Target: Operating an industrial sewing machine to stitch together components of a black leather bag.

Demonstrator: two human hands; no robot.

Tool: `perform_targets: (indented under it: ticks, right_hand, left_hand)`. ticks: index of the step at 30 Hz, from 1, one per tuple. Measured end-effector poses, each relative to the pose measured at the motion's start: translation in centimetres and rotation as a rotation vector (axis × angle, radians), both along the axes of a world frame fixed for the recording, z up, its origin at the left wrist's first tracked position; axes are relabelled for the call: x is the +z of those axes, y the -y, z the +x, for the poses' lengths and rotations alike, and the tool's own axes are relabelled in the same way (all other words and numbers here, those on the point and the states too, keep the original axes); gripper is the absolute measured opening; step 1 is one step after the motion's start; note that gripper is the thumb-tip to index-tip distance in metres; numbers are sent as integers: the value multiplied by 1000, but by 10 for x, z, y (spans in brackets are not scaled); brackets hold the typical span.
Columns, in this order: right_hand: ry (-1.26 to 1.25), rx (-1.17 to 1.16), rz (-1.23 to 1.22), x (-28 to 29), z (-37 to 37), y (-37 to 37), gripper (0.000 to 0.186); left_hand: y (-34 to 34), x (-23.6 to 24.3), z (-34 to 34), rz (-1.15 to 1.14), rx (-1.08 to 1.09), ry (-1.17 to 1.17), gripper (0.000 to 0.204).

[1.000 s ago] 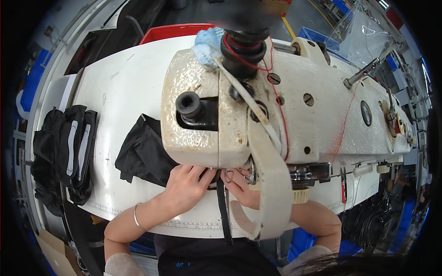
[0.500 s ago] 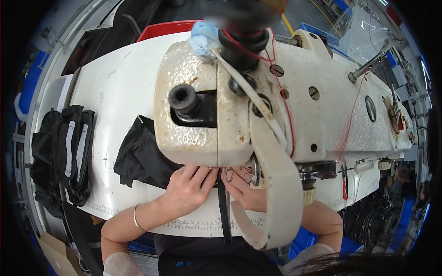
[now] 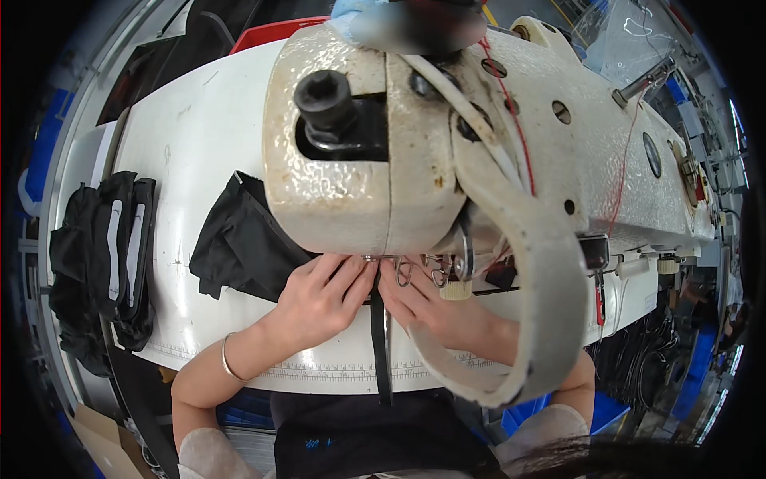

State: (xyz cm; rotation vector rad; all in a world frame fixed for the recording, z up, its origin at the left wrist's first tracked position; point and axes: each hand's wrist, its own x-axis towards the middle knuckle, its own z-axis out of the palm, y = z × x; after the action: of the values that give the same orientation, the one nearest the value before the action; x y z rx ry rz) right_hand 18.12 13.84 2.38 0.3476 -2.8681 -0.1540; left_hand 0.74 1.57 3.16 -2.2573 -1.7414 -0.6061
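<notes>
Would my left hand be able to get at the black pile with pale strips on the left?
Probably yes. Between the left hand and the black pile I see only low black fabric and flat white table, nothing tall; the hand would first have to leave the sewing machine.

Bearings from centre of view. White glossy metal sewing machine (image 3: 339, 195): head at 11 o'clock, arm extending to 3. Left hand (image 3: 319, 302) at half past 7 and right hand (image 3: 435, 313) at 5, fingers bent either side of a narrow black fabric strip (image 3: 380, 343) running toward 6; fingertips partly obscured. Creased black cloth piece (image 3: 238, 239) lies on the smooth white counter (image 3: 187, 144) at 9; stacked black fabric pieces with pale grey strips (image 3: 84, 267), farther out, same bearing.
</notes>
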Motion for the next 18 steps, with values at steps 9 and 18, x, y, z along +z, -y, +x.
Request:
perform_targets:
  ticks: [9,18]
  right_hand:
    - [-56,-95,13,-6,-4,1,42]
    - [-95,-112,-117,-20,0,-5,35]
  left_hand:
    - [-6,-3,-11,-11,-31,29,27]
    - [-10,-3,-14,-16,-20,23,26]
